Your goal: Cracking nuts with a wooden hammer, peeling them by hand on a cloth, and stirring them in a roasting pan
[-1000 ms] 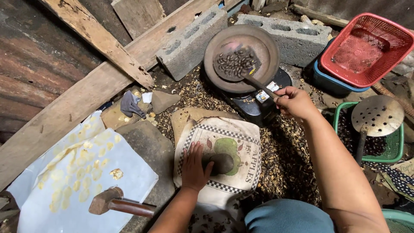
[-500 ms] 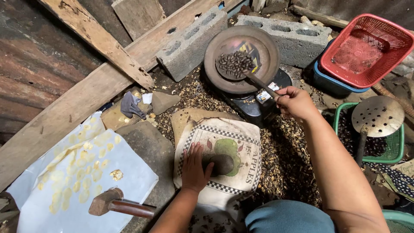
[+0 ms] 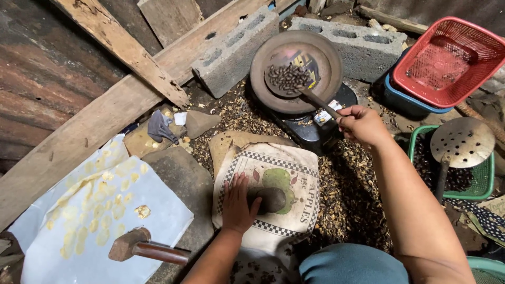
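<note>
My right hand [image 3: 362, 124] grips the wooden handle of a ladle [image 3: 288, 79] heaped with small dark seeds, held over a round brown pan [image 3: 326, 55] on a black burner [image 3: 305, 131]. My left hand [image 3: 238, 206] lies flat on a printed cloth [image 3: 294, 179] with a checked border and a green fruit picture. Its fingers touch a dark round stone [image 3: 272, 199] at the cloth's middle. My forearm crosses the right side, over a floor strewn with seed husks [image 3: 344, 189].
A hammer [image 3: 138, 247] lies on a white sheet [image 3: 158, 210] dotted with flattened yellow pieces. Two concrete blocks [image 3: 231, 50] and wooden planks [image 3: 115, 44] stand behind. A red basket [image 3: 447, 58] sits at right, and a green basket [image 3: 486, 179] holds a perforated skimmer [image 3: 462, 141].
The ladle of seeds has shifted slightly within the pan, nearer its middle. My left hand has stayed flat on the cloth.
</note>
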